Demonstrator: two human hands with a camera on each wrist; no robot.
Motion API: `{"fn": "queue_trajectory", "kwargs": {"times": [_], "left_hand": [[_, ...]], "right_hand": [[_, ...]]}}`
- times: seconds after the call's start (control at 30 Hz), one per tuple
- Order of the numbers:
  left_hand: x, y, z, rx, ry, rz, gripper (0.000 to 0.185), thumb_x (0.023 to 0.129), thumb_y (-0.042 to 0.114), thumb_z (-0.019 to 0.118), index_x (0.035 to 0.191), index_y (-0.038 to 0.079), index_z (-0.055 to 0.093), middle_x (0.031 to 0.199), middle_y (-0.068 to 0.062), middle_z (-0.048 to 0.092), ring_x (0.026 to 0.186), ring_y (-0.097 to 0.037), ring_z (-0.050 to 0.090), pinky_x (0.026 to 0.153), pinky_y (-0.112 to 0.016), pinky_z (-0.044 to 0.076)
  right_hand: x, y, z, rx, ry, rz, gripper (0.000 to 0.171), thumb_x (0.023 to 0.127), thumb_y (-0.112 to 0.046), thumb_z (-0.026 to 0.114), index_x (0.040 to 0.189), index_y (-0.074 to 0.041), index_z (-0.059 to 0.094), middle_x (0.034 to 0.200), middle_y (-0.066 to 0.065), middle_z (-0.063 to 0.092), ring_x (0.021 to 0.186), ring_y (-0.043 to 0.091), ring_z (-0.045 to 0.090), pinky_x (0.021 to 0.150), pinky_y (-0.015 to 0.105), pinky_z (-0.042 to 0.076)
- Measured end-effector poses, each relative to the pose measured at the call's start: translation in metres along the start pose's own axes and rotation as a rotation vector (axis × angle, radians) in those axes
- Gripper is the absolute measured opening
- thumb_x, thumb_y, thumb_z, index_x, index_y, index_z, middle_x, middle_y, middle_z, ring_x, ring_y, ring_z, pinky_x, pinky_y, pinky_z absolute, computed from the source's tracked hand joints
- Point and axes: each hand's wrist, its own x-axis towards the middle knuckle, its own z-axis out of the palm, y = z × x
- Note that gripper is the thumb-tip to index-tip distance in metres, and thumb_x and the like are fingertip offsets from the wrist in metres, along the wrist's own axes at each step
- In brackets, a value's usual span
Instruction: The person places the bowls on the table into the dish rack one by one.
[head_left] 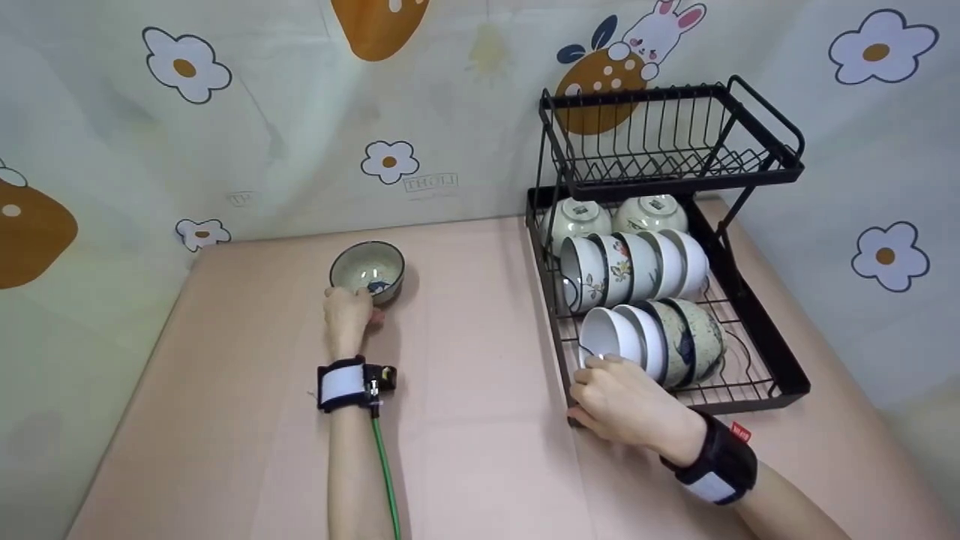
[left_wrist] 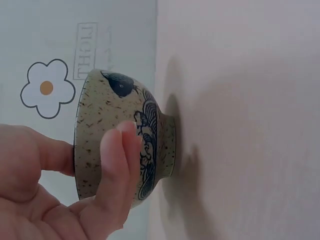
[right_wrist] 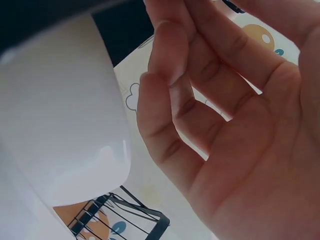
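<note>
A speckled green bowl with blue painting stands upright on the pink table. My left hand pinches its near rim; in the left wrist view the thumb goes over the rim and a finger lies on the bowl's outer wall. My right hand is at the front of the black dish rack, with loosely bent fingers beside the front white bowl. I cannot tell if they touch it.
The rack's lower tier holds several bowls on edge in two rows, with two more turned over at the back. Its upper basket holds nothing. A flower-patterned cloth hangs behind the table.
</note>
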Motion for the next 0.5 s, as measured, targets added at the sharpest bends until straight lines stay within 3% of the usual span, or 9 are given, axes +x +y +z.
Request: {"fn": "queue_trajectory", "kwargs": {"times": [0.1,0.33,0.5], "left_hand": [[0.0002,0.0005,-0.0018,-0.025,-0.028,-0.008,0.049,0.104,0.015,0.042,0.137,-0.02,0.032,0.066,-0.002,0.066,0.06,-0.018,0.071,0.091,-0.042,0.056],[0.0015,0.0005,-0.0012,-0.031,-0.042,-0.006,0.068,0.105,0.015,0.038,0.148,-0.025,0.003,0.062,0.0,0.063,0.057,-0.014,0.071,0.098,-0.043,0.054],[0.003,-0.0014,-0.0002,-0.026,-0.033,0.01,0.066,0.105,0.014,0.039,0.147,-0.025,0.006,0.059,0.004,0.059,0.061,-0.017,0.073,0.103,-0.044,0.05]], "right_hand": [[-0.0002,0.0001,-0.0001,-0.001,0.005,-0.002,0.027,0.081,-0.028,0.084,0.069,-0.013,0.065,0.067,-0.003,0.058,0.064,0.018,0.052,0.057,0.029,0.045],[-0.0007,0.0005,0.0003,-0.008,0.008,-0.003,0.028,0.08,-0.028,0.085,0.069,-0.013,0.065,0.067,-0.003,0.059,0.064,0.018,0.052,0.057,0.029,0.045],[-0.0007,0.0004,0.001,-0.011,0.008,-0.004,0.028,0.08,-0.029,0.085,0.069,-0.013,0.065,0.067,-0.003,0.058,0.063,0.018,0.052,0.057,0.028,0.045]]}}
